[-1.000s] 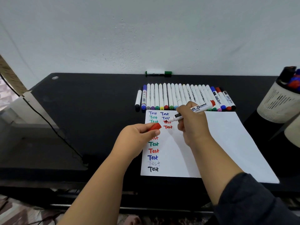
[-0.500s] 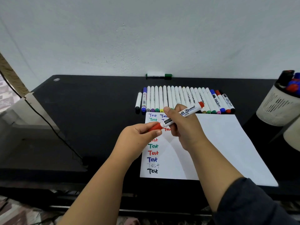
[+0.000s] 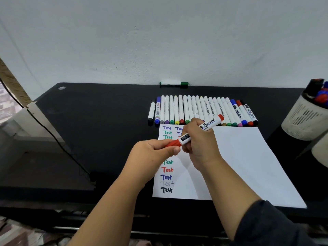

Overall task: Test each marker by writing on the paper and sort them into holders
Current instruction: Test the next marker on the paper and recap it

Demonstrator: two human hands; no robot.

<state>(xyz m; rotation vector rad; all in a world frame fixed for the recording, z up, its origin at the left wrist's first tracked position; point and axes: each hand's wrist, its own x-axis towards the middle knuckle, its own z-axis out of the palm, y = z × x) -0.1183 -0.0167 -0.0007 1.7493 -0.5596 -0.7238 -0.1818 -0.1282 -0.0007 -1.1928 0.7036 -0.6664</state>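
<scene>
**Marker held over the paper, red cap at its tip**

The marker [image 3: 204, 127], white-barrelled with a red end, is held above the top left part of the paper [image 3: 248, 166], clear of the sheet. Its long axis runs on a slant: the red back end points up and to the right toward the row of markers [image 3: 200, 110], and the tip end points down and to the left toward the left hand [image 3: 152, 155].

The right hand [image 3: 200, 148] grips the barrel around its middle, fingers curled round it. The left hand pinches the red cap [image 3: 174, 143] between thumb and fingers, and the cap sits at the tip end, meeting the barrel; whether it is pushed fully home I cannot tell.

The paper lies on the black table [image 3: 106, 121], with a column of "Test" words in several colours down its left edge. The row of markers lies just beyond the paper's far edge. A single green marker [image 3: 174, 83] lies against the wall. At the right edge stands a white holder [image 3: 301, 119] with markers in it.
</scene>
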